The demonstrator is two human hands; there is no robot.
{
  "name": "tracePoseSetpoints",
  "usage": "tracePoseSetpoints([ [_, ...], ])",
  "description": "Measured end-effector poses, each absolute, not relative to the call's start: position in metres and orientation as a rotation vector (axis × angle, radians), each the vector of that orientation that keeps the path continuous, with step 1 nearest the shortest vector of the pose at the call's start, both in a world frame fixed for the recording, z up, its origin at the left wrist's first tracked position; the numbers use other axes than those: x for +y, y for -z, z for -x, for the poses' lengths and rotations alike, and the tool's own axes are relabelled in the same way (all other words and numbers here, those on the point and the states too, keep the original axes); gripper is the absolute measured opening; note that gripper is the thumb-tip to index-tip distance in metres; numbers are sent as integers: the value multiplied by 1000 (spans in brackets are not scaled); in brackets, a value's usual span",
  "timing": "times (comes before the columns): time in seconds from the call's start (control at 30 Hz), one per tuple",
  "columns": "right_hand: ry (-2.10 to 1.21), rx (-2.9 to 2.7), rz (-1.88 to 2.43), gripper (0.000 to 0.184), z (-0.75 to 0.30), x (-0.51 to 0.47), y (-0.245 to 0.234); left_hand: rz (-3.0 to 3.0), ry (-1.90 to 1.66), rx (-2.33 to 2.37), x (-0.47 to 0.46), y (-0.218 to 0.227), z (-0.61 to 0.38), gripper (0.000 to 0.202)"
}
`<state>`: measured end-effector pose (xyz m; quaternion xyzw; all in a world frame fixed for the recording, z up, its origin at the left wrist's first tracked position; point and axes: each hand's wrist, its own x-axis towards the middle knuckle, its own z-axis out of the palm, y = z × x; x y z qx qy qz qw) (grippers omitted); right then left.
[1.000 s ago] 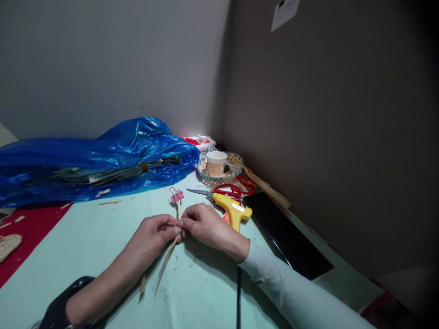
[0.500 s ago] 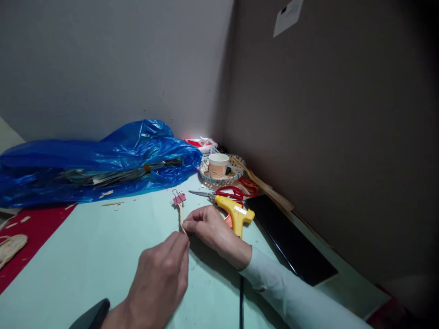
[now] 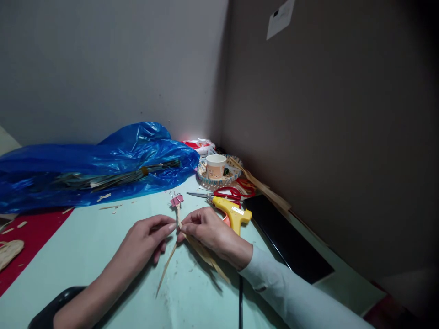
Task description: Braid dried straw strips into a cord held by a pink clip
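Observation:
A pink binder clip grips the top of a narrow, pale dried-fibre braid on the table. Below my fingers, its loose strands spread: a thin one points down-left, and a wider one runs down-right under my right hand. My right hand pinches the braid from the right. From the left, my left hand has thumb and forefinger closed at the braid's edge, other fingers curled below. The exact contact of the left fingertips is hard to see.
Beyond my right hand lie a yellow glue gun and red-handled scissors. A paper cup stands in a woven tray. A black flat object lies to the right; a blue plastic bag is at the back left.
My left hand has moved up and turned, from a fist at the braid's lower end to a pinch beside it. The loose strands now show, spread apart. My right hand stays nearly in place.

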<state>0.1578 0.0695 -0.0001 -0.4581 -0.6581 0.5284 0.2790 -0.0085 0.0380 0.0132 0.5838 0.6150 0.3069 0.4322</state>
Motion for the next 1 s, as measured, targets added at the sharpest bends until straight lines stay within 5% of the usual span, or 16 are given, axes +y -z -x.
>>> tracePoseSetpoints([
  [0.33, -1337, -1838, 1297, 12, -157, 67, 4, -1139, -624, 1326, 53, -10, 3, 30],
  [0.7, -412, -2374, 1494, 14, -159, 46, -19, -1333, -784, 1474, 50, 0, -3, 20],
  [1.0, -349, -2405, 1354, 17, -149, 26, -11, -1227, -831, 1406, 41, -2, -1, 21],
])
